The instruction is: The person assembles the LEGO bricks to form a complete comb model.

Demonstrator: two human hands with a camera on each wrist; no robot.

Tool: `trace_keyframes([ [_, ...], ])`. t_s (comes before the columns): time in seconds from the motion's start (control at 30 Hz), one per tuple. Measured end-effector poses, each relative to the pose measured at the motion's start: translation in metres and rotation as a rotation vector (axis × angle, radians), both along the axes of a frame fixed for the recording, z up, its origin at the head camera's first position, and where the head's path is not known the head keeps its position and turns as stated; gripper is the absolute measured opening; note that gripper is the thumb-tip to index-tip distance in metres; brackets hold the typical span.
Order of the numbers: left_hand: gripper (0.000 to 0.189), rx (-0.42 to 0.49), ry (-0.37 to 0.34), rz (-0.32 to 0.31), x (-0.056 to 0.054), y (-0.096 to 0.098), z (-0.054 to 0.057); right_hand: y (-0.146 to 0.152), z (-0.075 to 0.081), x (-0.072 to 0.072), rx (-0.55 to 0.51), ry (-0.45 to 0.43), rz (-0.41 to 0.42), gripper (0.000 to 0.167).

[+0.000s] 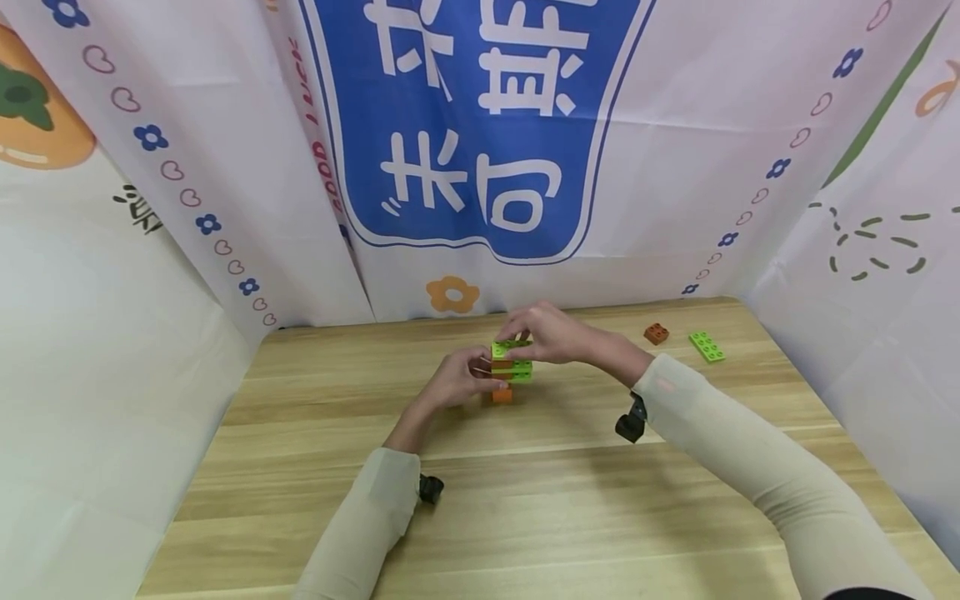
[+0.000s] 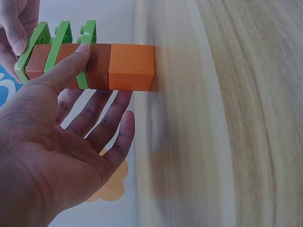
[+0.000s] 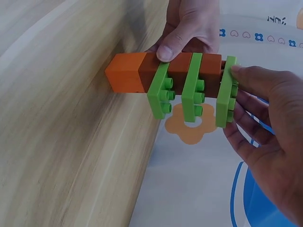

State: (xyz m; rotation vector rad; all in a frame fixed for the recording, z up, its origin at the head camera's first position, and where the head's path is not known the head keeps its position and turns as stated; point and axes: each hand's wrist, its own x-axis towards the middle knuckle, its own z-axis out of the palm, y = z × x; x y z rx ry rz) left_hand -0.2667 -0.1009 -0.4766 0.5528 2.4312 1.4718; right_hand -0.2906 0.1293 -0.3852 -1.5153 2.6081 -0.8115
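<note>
A tower of toy building bricks stands upright on the wooden table. At its foot is an orange brick; above it, brown bricks alternate with green studded plates that jut out to one side. My left hand holds the tower around its middle, thumb on the near face and fingers behind. With thumb and fingers, my right hand grips the topmost green plate. That plate sits slightly tilted on the uppermost brown brick, with a stud showing in the gap.
A loose brown brick and a green plate lie on the table at the back right. Printed white cloth hangs behind the table's back edge and along both sides.
</note>
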Motion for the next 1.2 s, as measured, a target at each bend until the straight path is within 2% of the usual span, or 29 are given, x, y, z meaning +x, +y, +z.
trace_keyframes([
  [0.43, 0.022, -0.021, 0.004, -0.004, -0.002, -0.001, -0.001, -0.007, 0.003, 0.001, 0.048, -0.006, 0.002, 0.024],
  [0.77, 0.023, -0.020, 0.005, 0.007, -0.002, 0.000, 0.000, -0.005, 0.000, 0.005, 0.019, -0.044, -0.056, 0.026],
  [1.2, 0.022, -0.027, 0.019, 0.006, -0.001, 0.000, 0.000, -0.001, -0.008, 0.002, -0.028, -0.059, -0.040, 0.026],
])
